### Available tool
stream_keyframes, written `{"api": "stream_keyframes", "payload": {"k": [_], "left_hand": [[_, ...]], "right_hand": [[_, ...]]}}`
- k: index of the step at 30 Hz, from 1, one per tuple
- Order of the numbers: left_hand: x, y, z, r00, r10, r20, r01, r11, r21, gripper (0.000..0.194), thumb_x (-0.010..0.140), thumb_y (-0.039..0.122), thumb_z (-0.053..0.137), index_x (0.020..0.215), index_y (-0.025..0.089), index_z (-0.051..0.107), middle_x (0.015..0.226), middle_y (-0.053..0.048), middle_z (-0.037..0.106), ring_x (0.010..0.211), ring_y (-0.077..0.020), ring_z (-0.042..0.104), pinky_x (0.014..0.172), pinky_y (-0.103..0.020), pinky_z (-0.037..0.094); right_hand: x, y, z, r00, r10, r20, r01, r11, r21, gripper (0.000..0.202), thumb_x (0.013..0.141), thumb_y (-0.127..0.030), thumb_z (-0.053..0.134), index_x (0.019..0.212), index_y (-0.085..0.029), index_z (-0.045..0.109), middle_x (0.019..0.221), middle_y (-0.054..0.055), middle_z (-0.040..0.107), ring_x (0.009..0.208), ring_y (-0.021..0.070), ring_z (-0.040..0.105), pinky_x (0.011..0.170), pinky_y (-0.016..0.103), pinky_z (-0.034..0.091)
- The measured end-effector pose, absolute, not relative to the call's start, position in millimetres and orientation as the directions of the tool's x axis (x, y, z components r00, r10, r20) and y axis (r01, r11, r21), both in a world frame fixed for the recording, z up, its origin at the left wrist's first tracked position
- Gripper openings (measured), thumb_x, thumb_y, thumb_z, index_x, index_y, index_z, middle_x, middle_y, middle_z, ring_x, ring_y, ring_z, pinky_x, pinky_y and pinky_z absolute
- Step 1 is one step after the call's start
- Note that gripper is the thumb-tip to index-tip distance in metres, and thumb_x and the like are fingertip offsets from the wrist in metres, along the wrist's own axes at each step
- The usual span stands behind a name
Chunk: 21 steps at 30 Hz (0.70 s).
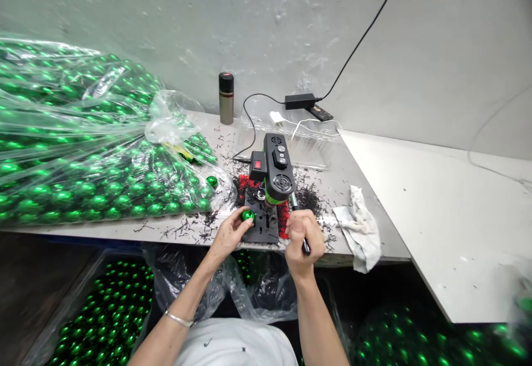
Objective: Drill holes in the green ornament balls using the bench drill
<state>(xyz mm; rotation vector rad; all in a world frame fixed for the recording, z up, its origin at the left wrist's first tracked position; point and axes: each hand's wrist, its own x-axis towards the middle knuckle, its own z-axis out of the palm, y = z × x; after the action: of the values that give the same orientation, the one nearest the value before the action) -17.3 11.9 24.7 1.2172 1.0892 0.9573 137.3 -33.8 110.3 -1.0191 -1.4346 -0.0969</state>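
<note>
Between the fingertips of my left hand [230,233] is a shiny green ball ornament [248,215], held over the front of a black slotted metal base plate [266,227]. My right hand [305,240] is wrapped around the black grip of a lever [306,247] on the right side of a small bench press-like machine. The machine's black and green head [279,169], with round vents and buttons, stands above the plate and hides part of what is under it. A red switch box [257,165] is fixed to its left side.
A clear plastic bag [95,133] full of green balls fills the table's left. One loose green ball [211,181] lies beside it. Black scraps [310,200] litter the tabletop. A white cloth [358,227] hangs over the front edge. A flask [226,98] and power adapter [300,101] stand behind.
</note>
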Motion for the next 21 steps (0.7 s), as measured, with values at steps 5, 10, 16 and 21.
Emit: {"api": "stream_keyframes", "payload": {"k": [5,10,16,21], "left_hand": [[-15,17,27,0.28,0.954,0.106,0.301,-0.192,0.934,0.043,0.087,0.04,0.06,0.124,0.017,0.064,0.109,-0.01,0.07,0.083,-0.0205,0.067,0.076,-0.034,0.056],[-10,23,28,0.415,0.869,0.269,0.404,-0.441,0.802,0.036,0.09,0.032,0.059,0.124,0.019,0.064,0.116,-0.013,0.068,0.104,-0.0261,0.065,0.094,-0.04,0.052],[-6,37,30,0.48,0.846,0.232,0.474,-0.473,0.743,0.031,0.091,0.036,0.061,0.116,0.018,0.066,0.103,-0.011,0.066,0.094,-0.0265,0.065,0.087,-0.039,0.052],[1,38,28,0.489,0.841,0.232,0.519,-0.494,0.698,0.034,0.093,0.041,0.062,0.115,0.017,0.068,0.103,-0.012,0.066,0.096,-0.0281,0.064,0.087,-0.04,0.05]], "right_hand": [[136,-34,111,0.213,0.505,0.837,0.627,0.586,-0.513,0.027,0.093,-0.007,0.045,0.07,-0.021,0.046,0.067,-0.002,0.051,0.063,0.0112,0.05,0.057,0.026,0.039],[137,-36,112,0.188,0.517,0.835,0.634,0.585,-0.506,0.028,0.093,-0.008,0.044,0.069,-0.021,0.045,0.068,-0.002,0.051,0.064,0.0117,0.05,0.058,0.026,0.04],[137,-36,111,0.189,0.516,0.835,0.638,0.582,-0.504,0.028,0.093,-0.007,0.044,0.069,-0.022,0.044,0.068,-0.002,0.051,0.064,0.0116,0.05,0.058,0.026,0.04],[137,-36,111,0.195,0.515,0.835,0.636,0.581,-0.507,0.028,0.093,-0.007,0.044,0.069,-0.022,0.045,0.068,-0.002,0.051,0.064,0.0119,0.05,0.058,0.026,0.04]]}}
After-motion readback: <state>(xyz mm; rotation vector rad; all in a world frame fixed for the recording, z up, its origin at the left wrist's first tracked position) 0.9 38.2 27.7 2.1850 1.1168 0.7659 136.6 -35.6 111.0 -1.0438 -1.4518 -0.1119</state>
